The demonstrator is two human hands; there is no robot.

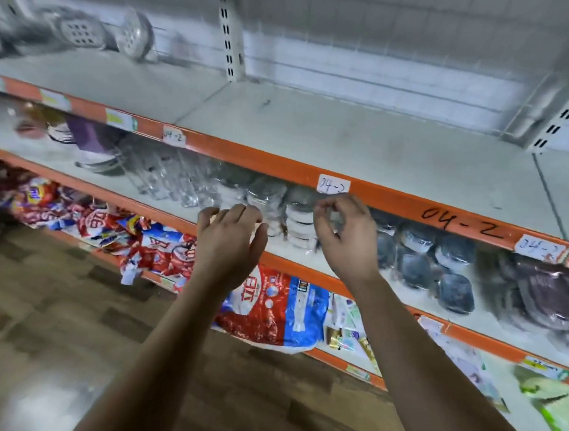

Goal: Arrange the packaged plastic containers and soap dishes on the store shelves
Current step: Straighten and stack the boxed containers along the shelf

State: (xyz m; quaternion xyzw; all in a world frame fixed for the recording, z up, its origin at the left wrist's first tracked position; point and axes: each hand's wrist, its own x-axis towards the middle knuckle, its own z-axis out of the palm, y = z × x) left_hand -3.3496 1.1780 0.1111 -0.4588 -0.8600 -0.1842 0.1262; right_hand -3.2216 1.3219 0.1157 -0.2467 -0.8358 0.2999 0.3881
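My left hand [230, 240] hangs loose with fingers nearly straight, holding nothing, just in front of the middle shelf [281, 248]. My right hand [345, 234] has its fingers curled; I cannot tell whether they pinch any wrap. Between them, on that shelf, stands a wrapped stack of white containers [300, 224]. Dark packaged dishes [418, 262] lie to its right.
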